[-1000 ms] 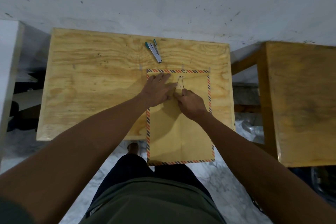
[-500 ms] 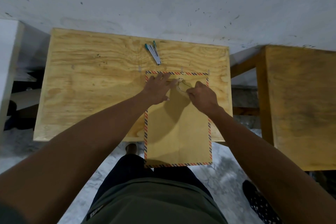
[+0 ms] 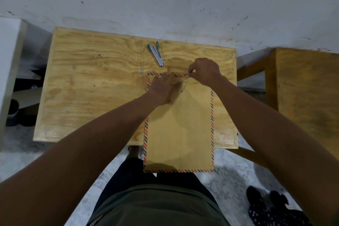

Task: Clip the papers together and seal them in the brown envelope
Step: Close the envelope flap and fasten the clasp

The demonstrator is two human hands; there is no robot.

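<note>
A brown envelope with a red-and-blue striped border lies on the wooden table, its near end hanging over the front edge. My left hand presses flat on the envelope's top left, fingers spread. My right hand hovers past the top right corner and pinches a thin closure string, which runs taut down to the fastener near the flap's middle. No papers are visible; whether they are inside I cannot tell.
A teal and silver stapler lies on the table beyond the envelope. A second wooden table stands to the right. A grey wall is behind. A dark patterned slipper rests on the marble floor at lower right.
My right hand has moved up and to the right from the flap's fastener, pulling the string taut. The left hand stays pressed on the envelope.
</note>
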